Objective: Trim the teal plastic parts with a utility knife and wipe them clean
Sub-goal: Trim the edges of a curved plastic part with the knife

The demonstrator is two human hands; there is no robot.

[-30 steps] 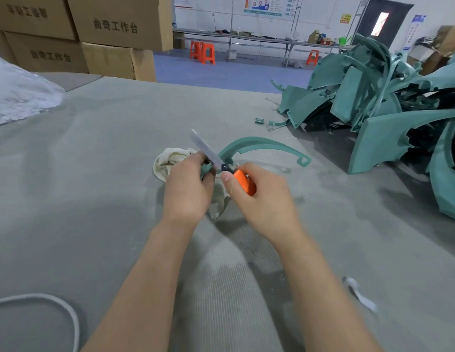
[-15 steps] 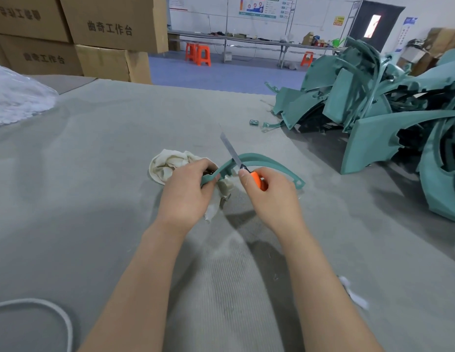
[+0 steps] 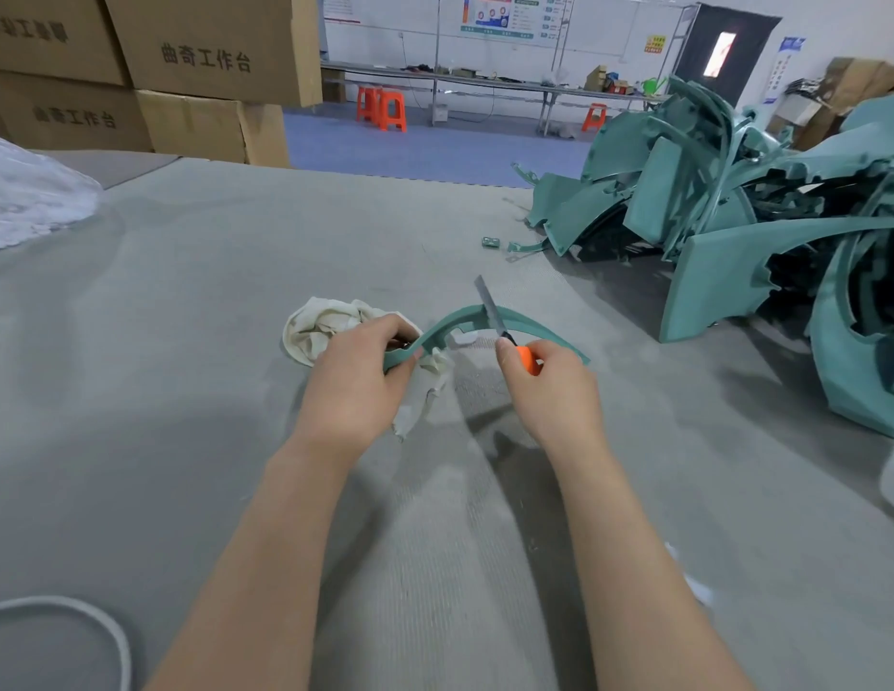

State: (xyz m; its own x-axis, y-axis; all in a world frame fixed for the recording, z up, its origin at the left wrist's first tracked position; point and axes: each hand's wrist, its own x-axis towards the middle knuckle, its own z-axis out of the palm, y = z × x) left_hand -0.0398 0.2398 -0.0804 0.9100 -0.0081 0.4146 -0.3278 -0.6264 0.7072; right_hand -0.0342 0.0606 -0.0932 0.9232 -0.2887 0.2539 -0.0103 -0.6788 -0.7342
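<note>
L hand [image 3: 355,386] grips left end of curved teal strip [image 3: 452,323] plus cloth [image 3: 323,325]; strip's long axis runs left-right above grey table [image 3: 185,316]. R hand [image 3: 550,391] holds orange utility knife [image 3: 491,311], blade up & away, crossing strip

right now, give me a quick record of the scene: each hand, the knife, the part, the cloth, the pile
left hand: grips one end of the curved teal part
right hand: grips the utility knife by its orange handle
blade: extended, pointing up and away, crossing the part's arc
cloth: cream, crumpled, under the left hand
pile of teal parts: far right on the grey table
stage: trimming, not wiping
</note>
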